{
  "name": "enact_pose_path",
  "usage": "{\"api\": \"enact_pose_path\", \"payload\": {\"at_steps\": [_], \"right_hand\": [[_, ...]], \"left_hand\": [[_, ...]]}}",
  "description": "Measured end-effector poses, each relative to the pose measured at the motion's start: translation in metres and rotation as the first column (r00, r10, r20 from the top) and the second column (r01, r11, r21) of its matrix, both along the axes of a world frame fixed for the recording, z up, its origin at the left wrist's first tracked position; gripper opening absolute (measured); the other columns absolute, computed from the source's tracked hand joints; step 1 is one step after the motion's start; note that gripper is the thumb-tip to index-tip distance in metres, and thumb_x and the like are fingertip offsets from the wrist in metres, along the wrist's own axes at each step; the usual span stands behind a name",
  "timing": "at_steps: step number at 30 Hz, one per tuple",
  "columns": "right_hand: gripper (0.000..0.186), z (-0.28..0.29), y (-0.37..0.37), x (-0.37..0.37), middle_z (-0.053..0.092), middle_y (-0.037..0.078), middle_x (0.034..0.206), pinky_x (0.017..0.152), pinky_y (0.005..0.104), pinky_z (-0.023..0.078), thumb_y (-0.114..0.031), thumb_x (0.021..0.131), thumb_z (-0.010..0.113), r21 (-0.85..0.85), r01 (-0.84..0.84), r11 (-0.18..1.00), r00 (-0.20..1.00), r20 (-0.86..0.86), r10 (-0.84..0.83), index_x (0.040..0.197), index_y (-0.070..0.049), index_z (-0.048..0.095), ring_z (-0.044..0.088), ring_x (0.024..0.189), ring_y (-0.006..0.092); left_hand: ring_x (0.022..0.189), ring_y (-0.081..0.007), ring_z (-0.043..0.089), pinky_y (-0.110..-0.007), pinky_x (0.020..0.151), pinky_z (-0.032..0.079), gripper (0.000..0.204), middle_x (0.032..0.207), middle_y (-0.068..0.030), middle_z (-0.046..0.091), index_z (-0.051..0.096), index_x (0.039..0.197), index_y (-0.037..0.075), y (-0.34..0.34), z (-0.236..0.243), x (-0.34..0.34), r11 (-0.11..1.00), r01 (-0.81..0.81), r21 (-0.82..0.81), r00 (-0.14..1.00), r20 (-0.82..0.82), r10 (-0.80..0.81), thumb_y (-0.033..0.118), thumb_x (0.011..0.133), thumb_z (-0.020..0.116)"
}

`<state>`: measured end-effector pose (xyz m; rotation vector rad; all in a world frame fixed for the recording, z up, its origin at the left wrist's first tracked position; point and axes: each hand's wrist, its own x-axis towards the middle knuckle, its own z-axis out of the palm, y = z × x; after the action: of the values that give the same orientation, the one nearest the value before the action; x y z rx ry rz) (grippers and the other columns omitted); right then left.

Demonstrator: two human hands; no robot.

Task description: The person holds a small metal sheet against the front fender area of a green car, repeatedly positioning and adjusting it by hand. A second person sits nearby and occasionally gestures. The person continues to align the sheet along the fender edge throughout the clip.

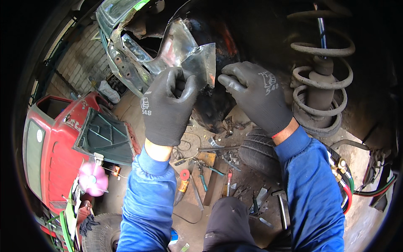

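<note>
Both my hands wear black gloves and are raised in front of a car body under repair. My left hand is closed, with thumb and forefinger curled into a ring, beside a bent bare sheet-metal panel. Whether it touches the panel, or has anything small in it, I cannot make out. Just right of the panel's edge, my right hand has its fingers bent and thumb close to the forefinger. What it may hold is hidden. A rusty coil spring on a strut stands to its right.
Below lie an angle grinder, pliers, a hammer and metal scraps. A tyre sits under my right forearm; coloured hoses run at right. Left are a red vehicle cab and a pink fan.
</note>
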<state>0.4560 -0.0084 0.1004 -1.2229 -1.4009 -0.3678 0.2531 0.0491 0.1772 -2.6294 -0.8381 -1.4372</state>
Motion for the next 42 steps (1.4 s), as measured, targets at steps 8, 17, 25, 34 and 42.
{"api": "enact_pose_path", "payload": {"at_steps": [8,17,25,34,42], "right_hand": [[0.022,0.007,-0.01,-0.002,0.078,0.015,0.103,0.084,0.0504,0.059,-0.029,0.103,0.079,-0.057,-0.022,0.998,0.999,-0.045,0.02,0.113,-0.01,0.08,0.076,0.096,0.0381],[0.022,0.0,-0.008,0.001,0.078,0.016,0.103,0.085,0.0495,0.059,-0.029,0.103,0.079,-0.052,-0.011,0.999,0.999,-0.048,0.009,0.112,-0.01,0.08,0.076,0.098,0.0384],[0.021,-0.003,-0.006,0.004,0.077,0.016,0.101,0.087,0.0506,0.059,-0.03,0.104,0.074,0.055,-0.058,0.997,0.998,0.009,0.058,0.109,-0.009,0.079,0.075,0.098,0.0386],[0.025,-0.004,-0.005,0.007,0.078,0.016,0.105,0.085,0.0451,0.061,-0.028,0.107,0.074,0.091,0.018,0.996,0.998,0.056,-0.023,0.118,-0.006,0.079,0.077,0.094,0.0355],[0.019,-0.002,-0.018,0.006,0.076,0.02,0.097,0.079,0.0532,0.06,-0.024,0.105,0.071,0.222,0.044,0.974,0.999,0.022,-0.05,0.104,-0.006,0.075,0.076,0.091,0.0425]], "left_hand": [[0.078,-0.0247,0.07,-0.039,0.073,0.054,0.016,0.089,-0.014,0.071,0.071,0.099,-0.002,0.004,0.0,-0.001,0.982,0.041,0.185,0.999,0.002,-0.042,0.01,0.097,0.083],[0.072,-0.0294,0.066,-0.042,0.07,0.052,0.015,0.085,-0.0168,0.068,0.069,0.094,0.001,0.005,-0.003,-0.001,0.987,0.055,0.149,0.998,0.024,-0.059,0.01,0.098,0.08],[0.075,-0.0097,0.063,-0.032,0.072,0.054,0.018,0.082,-0.0112,0.069,0.073,0.102,-0.003,0.005,0.005,-0.004,0.996,0.083,0.014,0.996,-0.04,-0.083,0.014,0.1,0.08],[0.079,-0.0075,0.064,-0.028,0.076,0.054,0.018,0.085,-0.0034,0.073,0.076,0.103,-0.001,0.004,0.0,-0.001,0.998,0.043,0.052,0.999,-0.025,-0.042,0.015,0.101,0.083],[0.082,-0.0061,0.063,-0.026,0.078,0.054,0.019,0.087,-0.0018,0.072,0.074,0.104,-0.003,0.003,-0.004,-0.002,0.997,0.014,0.082,0.999,-0.036,-0.011,0.013,0.102,0.083]]}}
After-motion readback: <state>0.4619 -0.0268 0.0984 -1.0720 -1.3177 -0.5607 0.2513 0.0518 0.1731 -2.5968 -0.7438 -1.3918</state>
